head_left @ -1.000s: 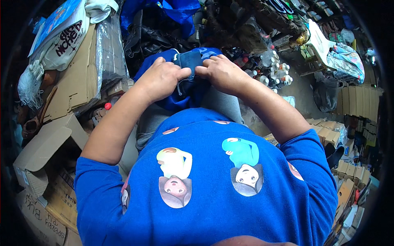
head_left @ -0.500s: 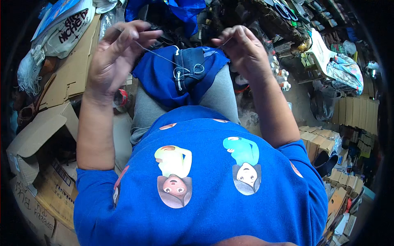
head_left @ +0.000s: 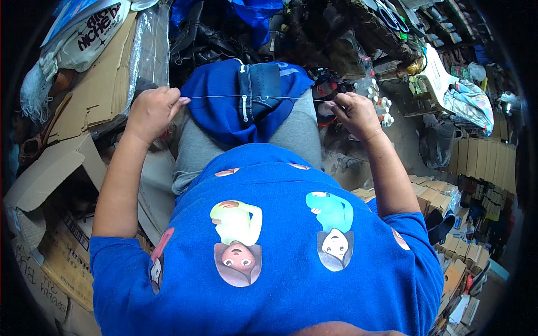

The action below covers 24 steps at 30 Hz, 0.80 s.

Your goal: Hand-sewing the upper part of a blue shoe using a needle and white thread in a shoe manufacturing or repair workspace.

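A thin pale thread [head_left: 216,97] stretches taut and nearly level over my lap. My left hand [head_left: 152,115] is closed on one end, and my right hand [head_left: 357,116] pinches the other side. Midway, the thread meets a dark navy piece [head_left: 263,80] that looks like a fabric or leather panel; a small knot or loop seems to sit there. Short white cords [head_left: 244,109] show at the panel's left edge. Beneath it, a blue cloth [head_left: 210,84] covers my thighs. What holds the panel in place is not visible.
Flattened cardboard [head_left: 103,73] and an open cardboard box [head_left: 47,171] stand at my left. Black shoes or leather pieces [head_left: 196,42] lie ahead. White-capped bottles [head_left: 384,105] stand on the right, near a white plastic chair [head_left: 440,73] and stacked boxes [head_left: 434,196].
My hands have lowered and spread apart, and both have closed more firmly on the thread. Its loose loops over the navy panel have drawn tight into a straight line.
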Each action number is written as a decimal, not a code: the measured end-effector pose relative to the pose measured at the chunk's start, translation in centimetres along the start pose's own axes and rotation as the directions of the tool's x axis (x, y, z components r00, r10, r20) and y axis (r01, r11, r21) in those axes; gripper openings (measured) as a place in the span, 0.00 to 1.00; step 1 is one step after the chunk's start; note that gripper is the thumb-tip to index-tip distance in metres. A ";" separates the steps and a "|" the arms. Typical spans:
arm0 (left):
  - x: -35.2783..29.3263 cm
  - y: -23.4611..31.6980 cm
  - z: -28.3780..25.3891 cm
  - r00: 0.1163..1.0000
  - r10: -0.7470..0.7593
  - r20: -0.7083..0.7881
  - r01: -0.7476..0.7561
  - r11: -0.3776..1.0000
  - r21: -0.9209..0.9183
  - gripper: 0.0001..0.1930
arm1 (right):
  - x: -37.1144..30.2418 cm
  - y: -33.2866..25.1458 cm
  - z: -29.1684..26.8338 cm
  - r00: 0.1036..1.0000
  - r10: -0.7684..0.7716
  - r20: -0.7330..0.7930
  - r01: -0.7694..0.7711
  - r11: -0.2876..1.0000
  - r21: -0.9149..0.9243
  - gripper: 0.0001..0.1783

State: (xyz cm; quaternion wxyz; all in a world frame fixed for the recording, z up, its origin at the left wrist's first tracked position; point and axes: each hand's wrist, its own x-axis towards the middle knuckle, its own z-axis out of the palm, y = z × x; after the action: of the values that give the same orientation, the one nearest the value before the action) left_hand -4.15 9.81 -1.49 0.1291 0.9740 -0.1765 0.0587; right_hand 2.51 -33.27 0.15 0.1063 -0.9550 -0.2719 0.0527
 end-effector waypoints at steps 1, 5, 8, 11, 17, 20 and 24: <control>-0.1 -0.6 0.1 1.000 0.002 0.002 -0.002 1.000 -0.001 0.15 | -0.1 0.4 0.1 1.000 0.003 0.001 -0.003 1.000 0.001 0.16; -1.9 -1.6 1.1 0.999 0.019 -0.031 -0.018 0.999 0.050 0.13 | -1.6 1.5 1.6 0.997 -0.050 -0.059 0.051 0.998 0.028 0.15; -0.9 -2.0 1.6 0.997 -0.072 -0.002 0.072 0.996 -0.047 0.09 | -0.6 2.6 2.8 0.997 -0.006 -0.079 0.011 0.998 0.066 0.15; 1.8 1.7 0.1 0.887 -0.413 0.208 0.431 0.576 -0.694 0.18 | 2.6 1.3 0.9 0.951 0.237 0.201 -0.310 0.767 0.561 0.33; 9.0 4.6 2.7 0.881 -0.214 0.421 0.428 0.740 -0.519 0.30 | 11.4 -5.3 -0.7 0.975 -0.074 0.211 0.021 0.971 0.239 0.32; 9.1 5.9 4.0 0.876 -0.154 0.457 0.477 0.424 -0.770 0.33 | 11.2 -5.0 0.6 0.975 -0.107 0.195 0.083 0.988 0.131 0.34; 8.5 8.2 2.5 0.928 -0.169 0.333 0.372 0.486 -0.791 0.33 | 8.2 -6.3 1.9 0.994 -0.018 0.107 -0.013 0.961 0.275 0.34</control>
State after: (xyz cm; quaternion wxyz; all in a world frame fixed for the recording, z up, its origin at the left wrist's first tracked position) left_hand 1.01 -1.12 -0.62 0.5703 0.8051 -0.0390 -0.1580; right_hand 5.97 -23.31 -0.58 0.2233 -0.9263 -0.2685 0.1416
